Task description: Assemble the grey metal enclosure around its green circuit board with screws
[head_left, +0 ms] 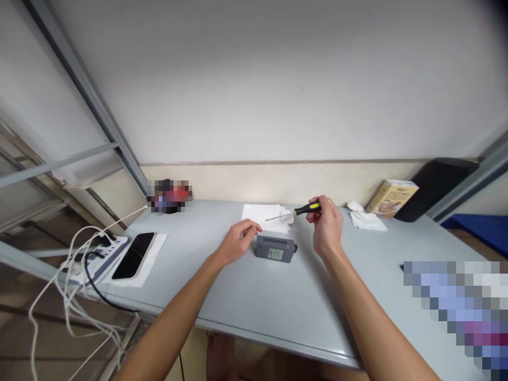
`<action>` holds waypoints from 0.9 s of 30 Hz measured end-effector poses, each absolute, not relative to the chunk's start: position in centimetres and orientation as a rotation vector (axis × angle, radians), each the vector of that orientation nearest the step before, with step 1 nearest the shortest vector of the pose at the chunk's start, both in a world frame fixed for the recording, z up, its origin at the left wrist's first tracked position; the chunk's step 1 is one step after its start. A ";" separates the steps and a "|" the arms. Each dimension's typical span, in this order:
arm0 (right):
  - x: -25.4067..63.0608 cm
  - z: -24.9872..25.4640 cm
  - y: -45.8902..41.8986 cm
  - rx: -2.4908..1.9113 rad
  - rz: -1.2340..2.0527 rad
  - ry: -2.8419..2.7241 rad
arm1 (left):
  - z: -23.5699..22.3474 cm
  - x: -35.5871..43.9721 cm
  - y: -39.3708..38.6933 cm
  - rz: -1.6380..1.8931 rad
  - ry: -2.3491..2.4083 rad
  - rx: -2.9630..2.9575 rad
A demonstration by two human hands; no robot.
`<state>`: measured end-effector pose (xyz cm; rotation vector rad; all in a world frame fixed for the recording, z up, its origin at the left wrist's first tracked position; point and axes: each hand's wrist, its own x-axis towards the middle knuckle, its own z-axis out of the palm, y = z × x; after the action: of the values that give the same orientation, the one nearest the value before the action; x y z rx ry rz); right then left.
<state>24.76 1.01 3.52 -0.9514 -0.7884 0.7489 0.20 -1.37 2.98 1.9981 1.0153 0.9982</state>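
Note:
A screwdriver (307,208) with a black and yellow handle is gripped in my right hand (327,225), raised above the desk. Its thin metal shaft points left, the tip a little beyond the fingers of my left hand (239,241). That left hand is at the upper left corner of a small dark grey metal box (275,248), thumb and fingers drawn together; whatever they pinch, if anything, is too small to make out. The box stands on its edge, with a row of vent slots along the top and a pale label facing me. Behind it lie white paper sheets (260,216).
At left, a phone (134,255) lies on white paper beside a power strip (101,259) with tangled cables. A yellow carton (392,198), folded tissues (368,220) and a black case (434,188) are at the back right. The grey desk (278,307) meets a wall behind.

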 end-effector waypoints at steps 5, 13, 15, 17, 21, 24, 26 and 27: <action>23.9 5.0 -0.3 -0.969 0.679 -0.954 | 3.3 0.2 -1.3 1.002 0.963 1.995; 23.4 5.6 -1.3 -0.964 0.688 -1.062 | 3.6 0.3 -1.5 1.010 0.918 1.976; 23.5 5.6 -1.3 -0.959 0.679 -1.058 | 3.7 0.4 -1.6 1.008 0.922 1.969; 23.6 5.6 -1.2 -0.949 0.668 -1.037 | 3.7 0.5 -1.7 0.992 0.929 1.976; 24.0 5.2 -0.7 -0.937 0.673 -0.959 | 3.6 0.6 -1.8 0.893 0.930 1.984; 24.3 4.9 -0.3 -0.909 0.704 -0.891 | 3.6 0.6 -1.8 0.874 0.935 1.958; 24.5 4.7 0.0 -0.893 0.720 -0.852 | 3.7 0.6 -1.8 0.882 0.921 1.945; 24.6 4.7 0.1 -0.889 0.725 -0.835 | 3.7 0.6 -1.8 0.882 0.908 1.942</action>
<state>24.65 0.08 4.66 -0.8889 -0.8345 0.7246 0.61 -1.82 3.70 1.9421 0.9081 0.8817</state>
